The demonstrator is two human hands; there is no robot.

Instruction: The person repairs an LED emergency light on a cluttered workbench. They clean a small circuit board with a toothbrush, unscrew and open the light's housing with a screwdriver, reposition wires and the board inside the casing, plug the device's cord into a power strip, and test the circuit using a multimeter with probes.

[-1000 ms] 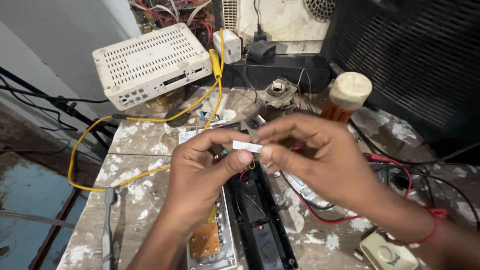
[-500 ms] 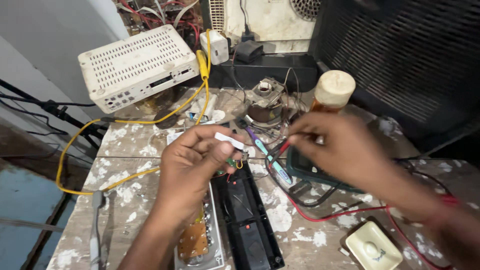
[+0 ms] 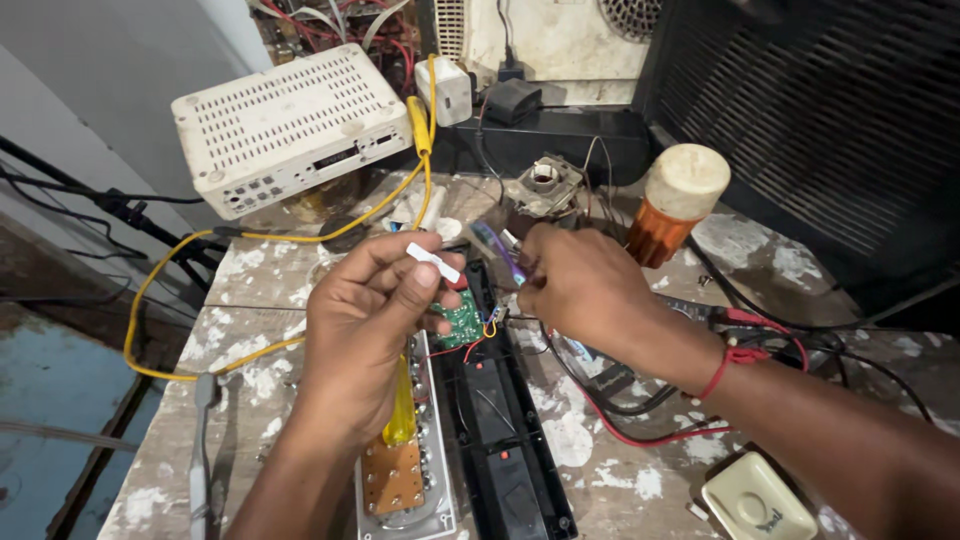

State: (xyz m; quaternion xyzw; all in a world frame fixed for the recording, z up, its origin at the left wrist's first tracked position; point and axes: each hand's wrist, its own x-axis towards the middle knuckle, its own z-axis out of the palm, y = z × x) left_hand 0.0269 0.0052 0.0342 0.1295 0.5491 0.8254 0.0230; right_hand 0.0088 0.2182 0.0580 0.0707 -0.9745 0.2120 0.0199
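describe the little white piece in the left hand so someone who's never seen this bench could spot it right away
Start at the big white vented box at the back left of the paint-splattered bench and come forward to the left hand. The small white strip is pinched at its fingertips, just above a small green circuit board. It is the only flat, plain white sliver there; its neighbours are coloured wires and parts.

The little white strip (image 3: 434, 262) pinched in my left hand (image 3: 365, 330) looks like matt paper or tape. Near my right hand (image 3: 580, 285) the small circuit board (image 3: 461, 320) is glossy green. The black housing (image 3: 500, 440) below it is smooth plastic with a dull sheen. The workbench (image 3: 250, 350) is rough and paint-spattered. At its far left corner, the white vented box (image 3: 285, 125) is matt plastic, grimy.
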